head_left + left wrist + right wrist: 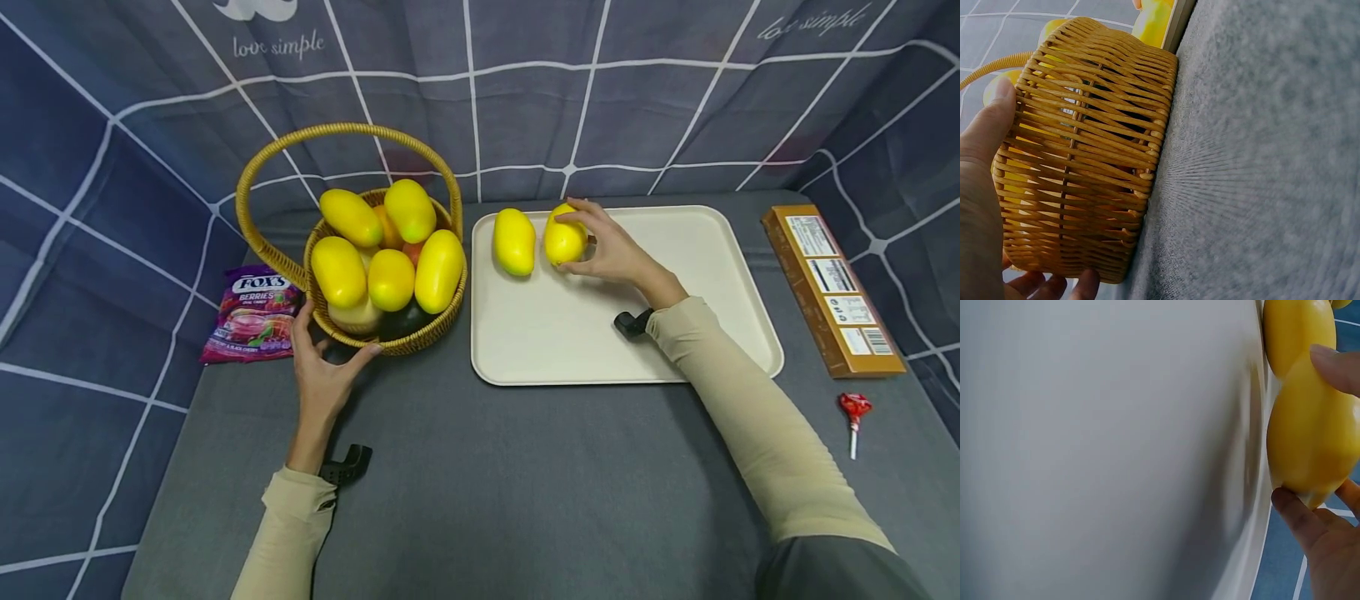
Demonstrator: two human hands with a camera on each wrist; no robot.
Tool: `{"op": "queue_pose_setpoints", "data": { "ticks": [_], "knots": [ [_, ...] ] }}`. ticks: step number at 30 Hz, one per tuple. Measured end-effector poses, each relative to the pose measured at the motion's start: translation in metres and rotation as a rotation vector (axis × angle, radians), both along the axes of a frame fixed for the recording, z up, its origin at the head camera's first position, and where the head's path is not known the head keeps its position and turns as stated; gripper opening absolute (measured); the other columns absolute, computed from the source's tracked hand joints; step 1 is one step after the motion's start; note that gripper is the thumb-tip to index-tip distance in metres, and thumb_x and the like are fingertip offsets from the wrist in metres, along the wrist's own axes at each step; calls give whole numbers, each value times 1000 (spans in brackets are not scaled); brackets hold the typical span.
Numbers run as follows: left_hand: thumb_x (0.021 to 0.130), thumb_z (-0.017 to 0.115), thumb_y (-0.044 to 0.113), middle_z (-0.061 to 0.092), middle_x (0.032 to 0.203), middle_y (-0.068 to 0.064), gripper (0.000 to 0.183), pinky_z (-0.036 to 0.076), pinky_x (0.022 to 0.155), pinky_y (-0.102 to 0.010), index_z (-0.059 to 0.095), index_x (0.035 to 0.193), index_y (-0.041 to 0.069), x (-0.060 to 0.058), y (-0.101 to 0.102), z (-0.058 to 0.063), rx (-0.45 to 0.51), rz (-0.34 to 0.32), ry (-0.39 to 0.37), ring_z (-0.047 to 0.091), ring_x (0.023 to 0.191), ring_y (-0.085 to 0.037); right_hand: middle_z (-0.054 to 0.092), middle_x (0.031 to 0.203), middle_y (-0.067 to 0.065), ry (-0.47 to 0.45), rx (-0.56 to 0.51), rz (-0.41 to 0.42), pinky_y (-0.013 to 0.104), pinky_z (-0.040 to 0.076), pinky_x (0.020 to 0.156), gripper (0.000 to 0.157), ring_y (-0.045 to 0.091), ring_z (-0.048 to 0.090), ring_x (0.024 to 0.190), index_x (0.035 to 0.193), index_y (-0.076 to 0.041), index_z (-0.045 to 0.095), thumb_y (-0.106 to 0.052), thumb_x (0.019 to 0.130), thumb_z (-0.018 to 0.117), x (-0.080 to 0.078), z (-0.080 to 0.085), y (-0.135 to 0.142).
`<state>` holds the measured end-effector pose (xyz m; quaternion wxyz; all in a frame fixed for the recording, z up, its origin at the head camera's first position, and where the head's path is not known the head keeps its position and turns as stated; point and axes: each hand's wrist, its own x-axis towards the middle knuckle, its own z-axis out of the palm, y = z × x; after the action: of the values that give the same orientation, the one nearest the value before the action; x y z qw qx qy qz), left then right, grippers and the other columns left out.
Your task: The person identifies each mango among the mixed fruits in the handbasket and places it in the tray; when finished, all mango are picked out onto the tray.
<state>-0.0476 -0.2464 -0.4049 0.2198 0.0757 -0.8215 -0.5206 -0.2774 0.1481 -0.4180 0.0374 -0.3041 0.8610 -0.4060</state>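
Note:
My right hand [611, 246] holds a yellow lemon [564, 239] between thumb and fingers at the back of the cream tray [570, 333]. Just left of it on the tray lies a yellow mango [514, 242]; in the right wrist view the lemon [1313, 431] overlaps it. My left hand [322, 367] grips the near left side of a wicker basket [423, 336], thumb and fingers spread around its wall. Several yellow fruits [438, 271] are heaped in the basket, with an orange one, a reddish one and a dark green one partly hidden beneath. The basket's woven side [1085, 156] fills much of the left wrist view.
A purple candy bag [251, 317] lies left of the basket, partly behind it. A brown box [832, 292] with white labels lies right of the tray, a red lollipop [855, 408] in front of it. The basket's tall handle [345, 129] leans backward; a grid-patterned cloth [525, 117] hangs behind.

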Motion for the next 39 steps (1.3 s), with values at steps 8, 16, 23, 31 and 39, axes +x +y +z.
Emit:
{"op": "queue_pose_setpoints", "data": {
  "ticks": [8, 16, 23, 31, 39],
  "knots": [
    [72, 80, -3, 25, 156, -22, 96, 33, 102, -55, 24, 151, -4, 0, 0, 1, 4, 3, -7, 29, 140, -27, 24, 160, 14, 18, 52, 27, 56, 33, 111, 77, 43, 13, 148, 138, -8, 53, -11, 69, 88, -1, -1, 1],
    [73, 82, 3, 25, 156, -21, 97, 33, 102, -56, 25, 151, -3, 0, -1, 1, 6, 2, -2, 29, 140, -28, 21, 159, 21, 0, 66, 18, 56, 31, 111, 79, 40, 25, 145, 140, -10, 51, -16, 71, 88, -2, -2, 2],
    [72, 81, -2, 26, 155, -22, 97, 34, 100, -56, 25, 151, -4, 0, -1, 1, -7, 0, 8, 30, 139, -29, 17, 160, 21, -35, 31, 31, 57, 38, 107, 74, 41, 25, 144, 141, -9, 50, -14, 75, 85, -2, -2, 1],
    [72, 80, -3, 24, 155, -23, 97, 34, 102, -56, 24, 151, -5, 1, 1, 2, -3, 4, -7, 29, 139, -29, 19, 161, 17, 10, 61, 24, 62, 25, 112, 72, 42, 16, 147, 142, -11, 51, -18, 78, 82, 1, 0, 2],
    [72, 87, 12, 29, 156, -9, 102, 35, 101, -51, 26, 154, 10, -7, -15, -22, -15, 5, 0, 31, 137, -22, 29, 158, 14, 226, -35, -13, 58, 7, 118, 69, 30, 7, 152, 139, -14, 54, -19, 77, 83, 26, 28, -13]
  ]
}}
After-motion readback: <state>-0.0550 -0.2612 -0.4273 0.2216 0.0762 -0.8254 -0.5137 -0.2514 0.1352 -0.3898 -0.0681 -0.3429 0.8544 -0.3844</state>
